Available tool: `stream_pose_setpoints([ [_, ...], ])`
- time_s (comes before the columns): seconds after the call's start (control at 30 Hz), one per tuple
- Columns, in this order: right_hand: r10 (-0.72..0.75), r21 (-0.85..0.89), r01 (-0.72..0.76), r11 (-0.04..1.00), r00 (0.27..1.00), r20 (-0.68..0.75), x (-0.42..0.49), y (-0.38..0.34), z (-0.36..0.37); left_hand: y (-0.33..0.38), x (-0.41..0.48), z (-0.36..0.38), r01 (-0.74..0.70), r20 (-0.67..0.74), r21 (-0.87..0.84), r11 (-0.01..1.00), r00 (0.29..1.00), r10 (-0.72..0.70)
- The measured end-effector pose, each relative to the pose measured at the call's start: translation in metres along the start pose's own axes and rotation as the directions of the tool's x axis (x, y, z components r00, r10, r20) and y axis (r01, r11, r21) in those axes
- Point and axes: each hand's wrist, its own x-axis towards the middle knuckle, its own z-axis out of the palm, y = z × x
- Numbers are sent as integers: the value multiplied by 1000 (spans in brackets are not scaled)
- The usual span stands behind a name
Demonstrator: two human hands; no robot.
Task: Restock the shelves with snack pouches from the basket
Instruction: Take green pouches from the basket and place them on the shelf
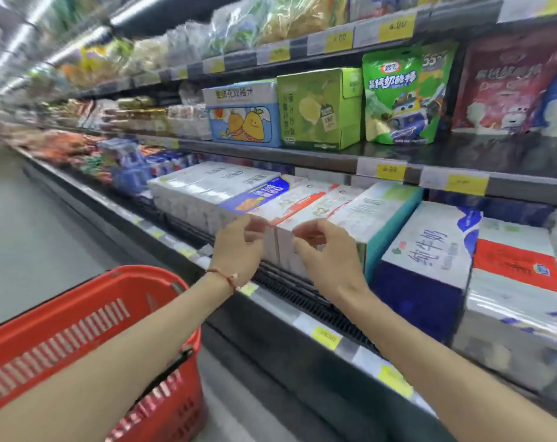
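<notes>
My left hand (238,250) and my right hand (326,260) hover side by side in front of a white and red carton (305,202) on the bottom shelf. Both have loosely curled fingers close to its front top edge, and neither holds a pouch. The red basket (79,330) is at the lower left under my left forearm, and its black handle (175,365) runs beneath the arm. The arm hides the inside of the basket. On the middle shelf (334,156), up and to the right of my hands, stand green snack pouches (395,94) and a red pouch (506,81).
Blue (245,116) and green (318,110) boxes stand left of the pouches. Milk cartons (430,247) line the bottom shelf. The cooler's dark front ledge (302,317) with yellow price tags runs below my hands. The grey aisle floor (31,224) stretches away to the left.
</notes>
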Motion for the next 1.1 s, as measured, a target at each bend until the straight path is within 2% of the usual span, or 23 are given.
stream_pose_setpoints([
  [0.27,21,45,-34,998,967,255,-57,6,102,-101,-55,-79,221,-22,72,973,975,-220],
  [0.4,42,41,-64,997,916,398,-80,7,157,-148,-87,-125,332,-83,94,939,942,-325],
  [0.63,58,31,-90,995,828,558,-110,-2,261,-229,-139,-221,512,-113,214,832,859,-500],
  [0.8,97,-61,-76,995,753,650,-116,-6,341,-295,-164,-272,611,-110,241,754,789,-604],
  [0.93,214,-202,-96,975,659,721,-117,-4,402,-347,-178,-304,701,-109,268,661,704,-702],
  [1.1,341,-360,-77,930,551,762,-118,9,460,-396,-196,-326,773,-59,441,456,532,-845],
])
